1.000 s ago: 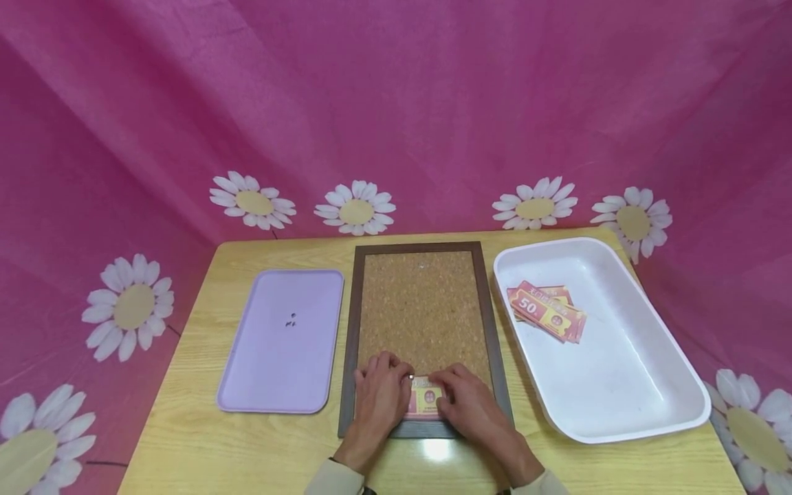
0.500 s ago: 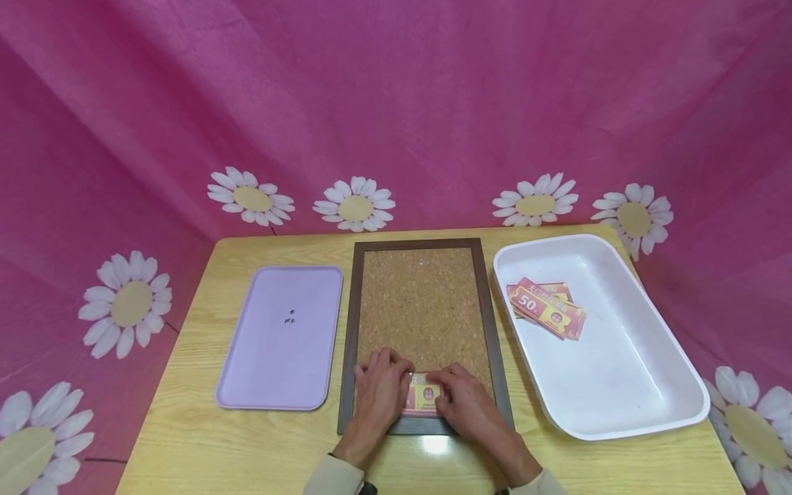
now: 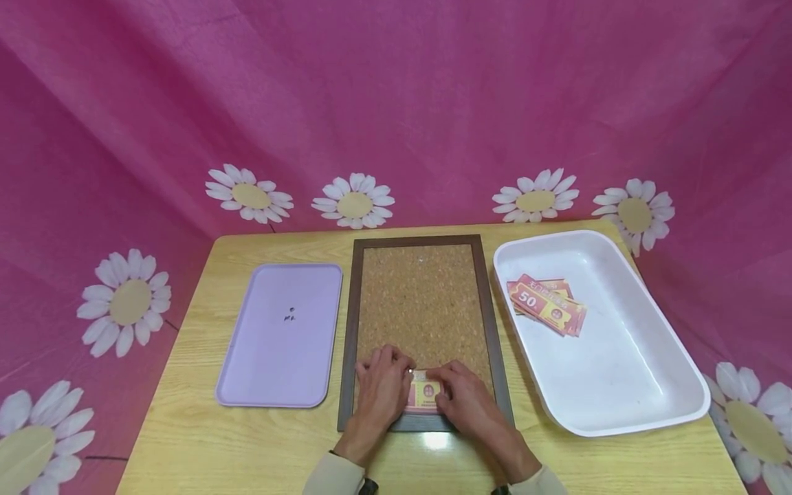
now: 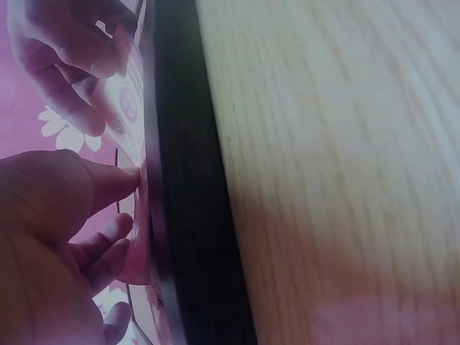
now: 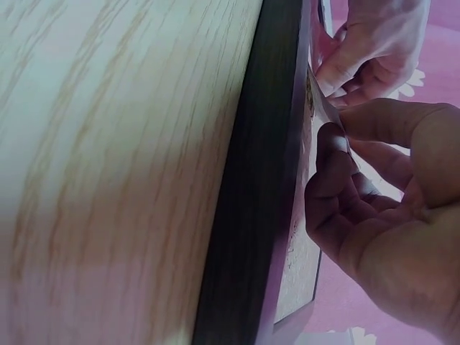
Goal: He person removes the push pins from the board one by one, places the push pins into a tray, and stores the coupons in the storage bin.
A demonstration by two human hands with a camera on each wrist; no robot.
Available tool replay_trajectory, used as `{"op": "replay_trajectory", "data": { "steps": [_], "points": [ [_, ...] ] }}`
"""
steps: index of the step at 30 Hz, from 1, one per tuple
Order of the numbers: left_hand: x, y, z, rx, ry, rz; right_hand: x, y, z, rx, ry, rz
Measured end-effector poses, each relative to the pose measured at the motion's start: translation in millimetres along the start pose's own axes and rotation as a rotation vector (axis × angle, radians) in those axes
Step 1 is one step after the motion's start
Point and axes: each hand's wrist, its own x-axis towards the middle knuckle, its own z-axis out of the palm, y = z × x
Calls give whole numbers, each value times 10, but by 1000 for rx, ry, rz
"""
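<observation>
A red and yellow coupon [image 3: 425, 392] lies along the near end of the framed corkboard [image 3: 421, 302]. My left hand [image 3: 382, 388] holds the coupon's left part, thumb and curled fingertips against it. A tiny shiny spot shows beside these fingertips; I cannot tell what it is. My right hand [image 3: 467, 395] pinches the other end between thumb and finger. In the right wrist view, the coupon's edge [image 5: 327, 104] stands slightly off the cork. Part of the left end is hidden under my left hand.
Left of the board lies a purple tray [image 3: 281, 364] with several tiny dark items [image 3: 290, 315]. A white bin [image 3: 625, 357] on the right holds several coupons [image 3: 544, 304]. Wooden table [image 3: 179, 412] lies beneath; a pink flowered cloth [image 3: 396, 103] surrounds its back and sides.
Both hands keep their places on the coupon. The whole scene has shifted slightly upward in the head view.
</observation>
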Motion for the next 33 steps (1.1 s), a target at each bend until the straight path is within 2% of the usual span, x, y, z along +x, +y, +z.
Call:
{"op": "replay_trajectory", "data": {
  "steps": [7, 16, 24, 33],
  "points": [
    [-4, -18, 8, 6, 12, -4, -4, 27, 16, -4, 5, -3],
    [16, -15, -2, 33, -41, 7, -3, -7, -3, 3, 6, 3],
    [11, -29, 4, 34, -51, 23, -12, -35, -5, -21, 39, -47],
    [25, -34, 11, 42, -96, 33, -12, -24, -8, -27, 22, -47]
  ]
}}
